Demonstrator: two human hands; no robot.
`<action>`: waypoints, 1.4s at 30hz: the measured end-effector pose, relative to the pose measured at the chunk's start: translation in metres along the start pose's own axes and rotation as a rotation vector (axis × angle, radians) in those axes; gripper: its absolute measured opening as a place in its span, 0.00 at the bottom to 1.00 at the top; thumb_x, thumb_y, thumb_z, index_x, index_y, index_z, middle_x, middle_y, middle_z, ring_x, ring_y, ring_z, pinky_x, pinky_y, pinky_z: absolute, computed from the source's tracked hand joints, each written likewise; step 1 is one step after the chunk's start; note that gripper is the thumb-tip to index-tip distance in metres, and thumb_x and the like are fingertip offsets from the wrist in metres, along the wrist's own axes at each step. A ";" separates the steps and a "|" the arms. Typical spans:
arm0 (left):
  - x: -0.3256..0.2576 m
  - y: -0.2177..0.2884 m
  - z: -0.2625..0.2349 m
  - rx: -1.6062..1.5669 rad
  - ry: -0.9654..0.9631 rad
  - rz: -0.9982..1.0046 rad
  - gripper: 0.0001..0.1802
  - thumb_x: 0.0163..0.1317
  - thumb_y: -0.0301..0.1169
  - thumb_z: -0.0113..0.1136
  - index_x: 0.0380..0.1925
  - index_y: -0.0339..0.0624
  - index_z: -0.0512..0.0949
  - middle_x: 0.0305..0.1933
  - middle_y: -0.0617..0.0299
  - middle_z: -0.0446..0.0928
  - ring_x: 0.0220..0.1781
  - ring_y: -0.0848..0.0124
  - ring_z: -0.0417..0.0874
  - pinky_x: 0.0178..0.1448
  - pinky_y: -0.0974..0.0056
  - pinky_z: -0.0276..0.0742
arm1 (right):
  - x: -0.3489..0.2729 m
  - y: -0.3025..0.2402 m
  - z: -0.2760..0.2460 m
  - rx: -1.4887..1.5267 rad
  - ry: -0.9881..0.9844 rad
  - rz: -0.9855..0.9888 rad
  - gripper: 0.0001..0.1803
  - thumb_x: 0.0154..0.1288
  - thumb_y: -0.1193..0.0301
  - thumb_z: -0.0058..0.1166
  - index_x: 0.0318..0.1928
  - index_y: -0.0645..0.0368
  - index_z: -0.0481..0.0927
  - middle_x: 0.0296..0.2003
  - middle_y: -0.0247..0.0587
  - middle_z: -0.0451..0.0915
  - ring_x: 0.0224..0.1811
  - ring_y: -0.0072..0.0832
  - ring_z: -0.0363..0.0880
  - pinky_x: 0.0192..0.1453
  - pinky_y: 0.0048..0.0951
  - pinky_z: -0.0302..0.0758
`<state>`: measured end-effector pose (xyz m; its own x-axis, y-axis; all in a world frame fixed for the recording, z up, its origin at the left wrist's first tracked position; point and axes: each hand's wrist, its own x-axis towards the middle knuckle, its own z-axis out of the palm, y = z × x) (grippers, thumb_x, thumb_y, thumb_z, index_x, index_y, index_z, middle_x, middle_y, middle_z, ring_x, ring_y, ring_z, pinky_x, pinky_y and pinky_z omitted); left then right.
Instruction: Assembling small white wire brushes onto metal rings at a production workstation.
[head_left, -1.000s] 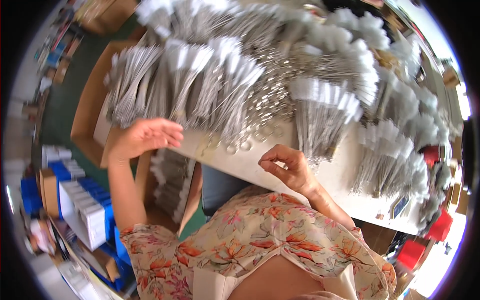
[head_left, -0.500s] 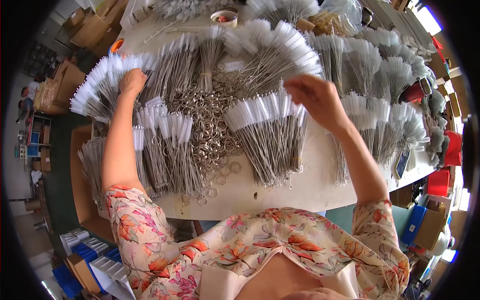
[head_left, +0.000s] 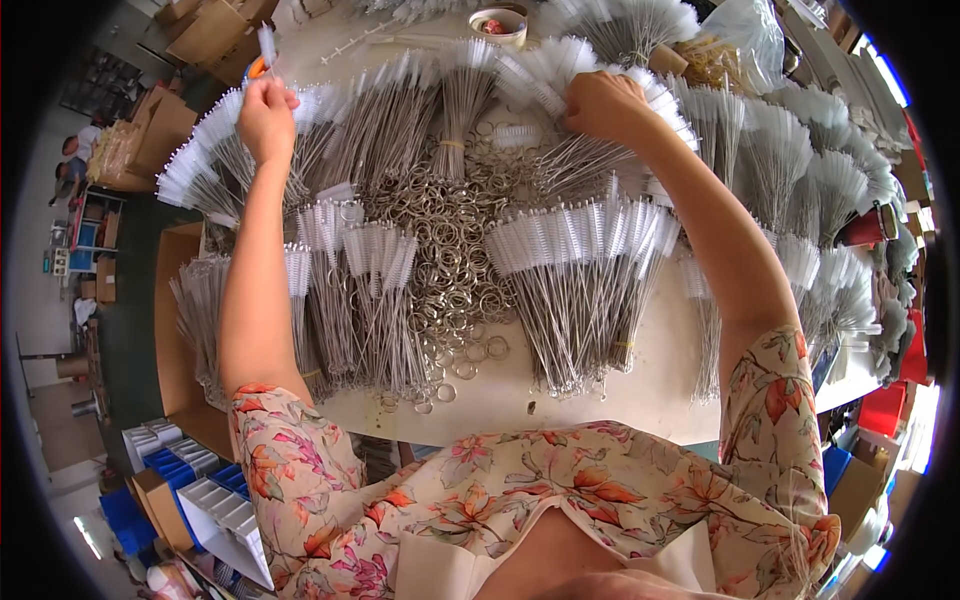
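My left hand point(head_left: 268, 120) is raised at the far left over a fan of wire brushes point(head_left: 205, 155) with white bristle heads. Its fingers pinch one wire tube brush point(head_left: 267, 45), whose bristle end points up. At the back, right of the middle, my right hand point(head_left: 608, 103) reaches onto a loose pile of similar brushes point(head_left: 580, 160). Its fingers curl down among the bristle heads, and what they grip is hidden. Between my arms lies a heap of metal split rings point(head_left: 455, 250). Right of the rings, a row of brushes point(head_left: 580, 290) lies with heads pointing away from me.
More brush bundles point(head_left: 770, 150) fill the table's right side. Near my left forearm are further brushes point(head_left: 370, 310). A round white tub point(head_left: 500, 25) and a clear plastic bag point(head_left: 750, 40) stand at the back. A cardboard box point(head_left: 180, 330) is beside the table's left edge.
My left hand has lifted a brush up and away from the left fan. My right hand has moved from above the near row to the back pile, its fingers curling in. The view has shifted slightly.
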<state>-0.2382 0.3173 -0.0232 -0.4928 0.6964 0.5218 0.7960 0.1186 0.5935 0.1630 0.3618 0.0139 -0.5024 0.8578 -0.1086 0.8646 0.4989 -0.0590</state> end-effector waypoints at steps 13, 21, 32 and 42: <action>-0.035 0.068 0.084 0.170 -0.720 0.048 0.16 0.49 0.44 0.61 0.21 0.42 0.81 0.21 0.60 0.79 0.25 0.69 0.80 0.33 0.64 0.73 | 0.010 0.006 0.025 0.366 0.391 0.123 0.12 0.51 0.61 0.47 0.31 0.47 0.83 0.30 0.41 0.81 0.34 0.40 0.80 0.40 0.38 0.75; -0.037 0.068 0.083 -0.109 -0.783 -0.169 0.10 0.50 0.35 0.57 0.20 0.40 0.74 0.16 0.64 0.70 0.13 0.75 0.66 0.13 0.67 0.55 | 0.015 0.006 -0.006 0.840 1.181 -0.274 0.06 0.56 0.70 0.53 0.29 0.59 0.74 0.26 0.45 0.74 0.30 0.42 0.73 0.35 0.37 0.72; -0.020 0.061 0.018 -0.401 -0.174 0.037 0.10 0.65 0.31 0.47 0.40 0.37 0.72 0.30 0.64 0.74 0.24 0.76 0.70 0.34 0.70 0.68 | -0.093 0.225 -0.015 0.245 0.718 0.503 0.12 0.51 0.60 0.59 0.30 0.55 0.81 0.26 0.38 0.79 0.30 0.28 0.79 0.37 0.31 0.75; -0.123 0.141 -0.079 -1.045 -0.474 -0.545 0.17 0.67 0.35 0.46 0.50 0.37 0.70 0.24 0.71 0.64 0.18 0.87 0.56 0.16 0.80 0.47 | -0.097 0.259 0.031 0.211 0.369 0.681 0.10 0.43 0.61 0.59 0.30 0.45 0.84 0.33 0.38 0.82 0.36 0.35 0.80 0.41 0.34 0.76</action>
<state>-0.0930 0.1924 0.0449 -0.3222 0.9431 -0.0823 -0.2315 0.0058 0.9728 0.4361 0.4040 -0.0215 0.1987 0.9693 0.1452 0.9457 -0.1507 -0.2881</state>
